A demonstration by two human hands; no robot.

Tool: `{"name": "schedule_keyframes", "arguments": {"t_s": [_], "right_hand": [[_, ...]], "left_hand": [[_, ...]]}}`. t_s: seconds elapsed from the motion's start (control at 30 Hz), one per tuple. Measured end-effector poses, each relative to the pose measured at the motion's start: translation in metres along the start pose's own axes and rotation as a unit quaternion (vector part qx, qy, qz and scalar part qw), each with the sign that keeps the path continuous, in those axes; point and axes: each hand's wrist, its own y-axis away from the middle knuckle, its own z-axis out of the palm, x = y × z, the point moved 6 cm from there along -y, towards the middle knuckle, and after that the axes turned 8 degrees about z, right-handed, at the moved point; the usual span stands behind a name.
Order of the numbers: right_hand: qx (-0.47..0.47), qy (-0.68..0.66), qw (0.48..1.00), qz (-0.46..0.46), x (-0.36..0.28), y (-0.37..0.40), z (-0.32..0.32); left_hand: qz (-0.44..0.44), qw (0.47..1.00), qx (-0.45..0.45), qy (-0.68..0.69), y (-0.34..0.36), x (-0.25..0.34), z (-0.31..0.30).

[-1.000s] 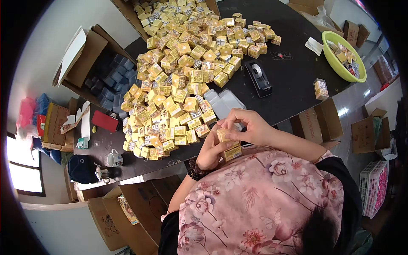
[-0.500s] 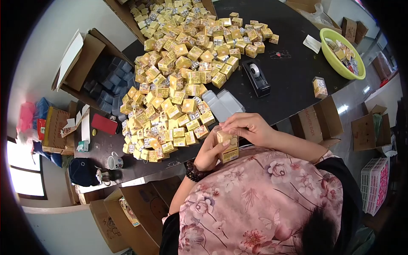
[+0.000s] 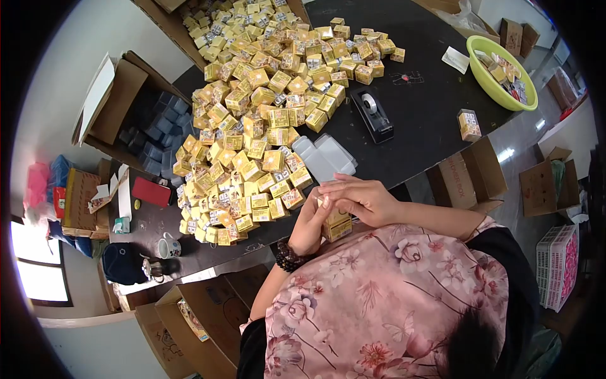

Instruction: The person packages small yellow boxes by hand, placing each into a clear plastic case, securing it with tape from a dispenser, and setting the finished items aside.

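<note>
Close to my chest, my left hand (image 3: 309, 222) is wrapped round a stack of small yellow boxes (image 3: 339, 229), its thumb along the side. My right hand (image 3: 367, 201) lies over the top of the stack, fingers bent across it and meeting the left fingertips. Both hands cover the upper part, so whether a clear plastic cover sits on it cannot be made out. Just beyond my hands lie clear plastic cases (image 3: 325, 158) on the black table (image 3: 416, 120). A large heap of small yellow boxes (image 3: 255, 151) spreads to the left of them.
A tape dispenser (image 3: 374, 117) stands beyond the plastic cases. At the right are a packed set of boxes (image 3: 469, 125) and a yellow-green basin (image 3: 480, 69). On the left side are a red case (image 3: 151, 191), a mug (image 3: 168, 246) and a carton of clear cases (image 3: 113, 107).
My right hand has shifted from pinching at the top edge to lying across the top of the stack. The camera view has shifted slightly.
</note>
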Motion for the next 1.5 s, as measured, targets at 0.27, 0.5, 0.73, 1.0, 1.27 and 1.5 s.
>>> {"name": "schedule_keyframes", "arguments": {"t_s": [0.27, 0.5, 0.73, 1.0, 1.27, 1.5], "right_hand": [[0.322, 0.055, 0.935, 0.136, 0.064, 0.003, -0.077], [0.227, -0.052, 0.848, 0.476, 0.194, 0.021, -0.142], [0.237, -0.432, 0.748, 0.444, 0.174, 0.028, -0.123], [0.306, -0.348, 0.812, 0.356, 0.223, 0.056, -0.092], [0.121, -0.443, 0.823, 0.334, 0.089, 0.029, -0.039], [-0.03, -0.357, 0.847, 0.394, 0.031, 0.0, 0.003]], "left_hand": [[-0.016, 1.0, -0.011, 0.018, -0.003, 0.012, -0.003], [-0.047, 0.999, -0.003, 0.012, -0.002, 0.0, -0.004], [-0.058, 0.998, 0.012, 0.021, -0.003, -0.006, -0.006], [-0.012, 0.999, 0.03, -0.019, -0.008, 0.005, -0.004], [0.141, 0.967, 0.1, -0.187, -0.006, 0.04, 0.0], [0.248, 0.896, 0.081, -0.36, -0.004, 0.049, 0.0]]}}
